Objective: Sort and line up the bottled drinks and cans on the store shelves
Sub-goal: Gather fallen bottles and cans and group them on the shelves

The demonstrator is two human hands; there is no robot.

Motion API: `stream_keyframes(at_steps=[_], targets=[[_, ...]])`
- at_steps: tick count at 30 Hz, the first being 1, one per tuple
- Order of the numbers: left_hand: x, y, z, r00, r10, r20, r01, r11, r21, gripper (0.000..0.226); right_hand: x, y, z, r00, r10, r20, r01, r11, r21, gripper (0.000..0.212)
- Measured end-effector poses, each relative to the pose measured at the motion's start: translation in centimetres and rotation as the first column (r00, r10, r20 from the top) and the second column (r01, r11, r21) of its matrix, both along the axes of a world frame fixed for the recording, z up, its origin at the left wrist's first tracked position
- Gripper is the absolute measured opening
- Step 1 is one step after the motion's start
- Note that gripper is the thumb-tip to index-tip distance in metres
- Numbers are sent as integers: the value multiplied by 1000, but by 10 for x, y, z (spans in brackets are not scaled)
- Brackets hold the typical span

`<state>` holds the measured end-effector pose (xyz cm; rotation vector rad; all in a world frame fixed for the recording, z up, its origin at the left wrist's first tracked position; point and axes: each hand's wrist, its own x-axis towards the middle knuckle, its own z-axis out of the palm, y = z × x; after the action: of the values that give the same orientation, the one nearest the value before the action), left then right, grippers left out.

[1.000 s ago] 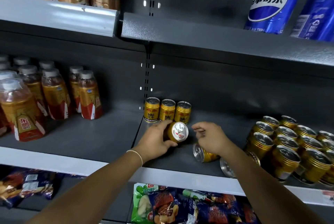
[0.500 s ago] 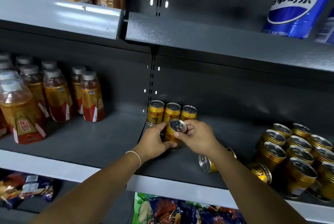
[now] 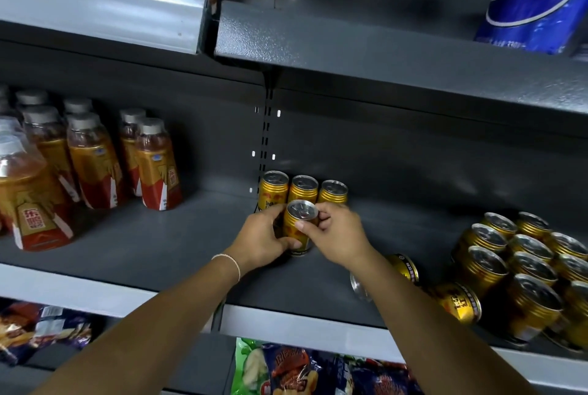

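Middle shelf [image 3: 159, 245], dark grey, seen from above and in front.

Left hand [image 3: 261, 237]: fingers curled round the left side of a gold can [image 3: 299, 226], thumb low on its near side. Thin bracelet [image 3: 227, 262] on that wrist.

Right hand [image 3: 337, 235]: fingertips pinch the same can at its top rim and right side. Both hands therefore hold one can between them.

Gold can: upright, pull-tab end up, base down at the shelf; whether it rests with full weight cannot be told. It sits just in front of the row of three cans [image 3: 302, 189] standing at the far edge of the shelf, closest to the middle one.

Right part of the shelf: a group of cans [image 3: 525, 267] standing packed together in loose rows. Between that group and the right forearm, two cans lie on their sides: a tipped can [image 3: 404, 267] partly hidden by the arm, and a second tipped can [image 3: 458, 302] nearer the front edge.

Left part of the shelf: bottles [image 3: 92, 165] with grey caps and gold-and-red labels, upright, well apart from the cans.

Shelf above, far right: a blue can [image 3: 537, 3]. Shelf below: snack bags [image 3: 302, 369].
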<state>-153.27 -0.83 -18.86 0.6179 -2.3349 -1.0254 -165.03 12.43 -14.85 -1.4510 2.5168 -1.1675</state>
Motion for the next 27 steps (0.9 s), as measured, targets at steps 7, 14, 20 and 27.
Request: stream_keyframes(at_steps=[7, 14, 20, 27], targets=[[11, 31, 32, 903, 283, 324, -87, 858, -506, 32, -33, 31, 19, 998, -27, 51, 23, 996, 85, 48], [-9, 89, 48, 956, -201, 213, 275, 867, -416, 33, -71, 85, 34, 981, -194, 4, 190, 966, 173, 25], [-42, 116, 23, 896, -273, 350, 403, 833, -380, 61, -67, 116, 30, 978, -201, -46, 207, 948, 241, 22], [-44, 118, 8, 949, -273, 157, 308, 909, -281, 69, -59, 136, 25, 987, -162, -25, 162, 938, 306, 33]])
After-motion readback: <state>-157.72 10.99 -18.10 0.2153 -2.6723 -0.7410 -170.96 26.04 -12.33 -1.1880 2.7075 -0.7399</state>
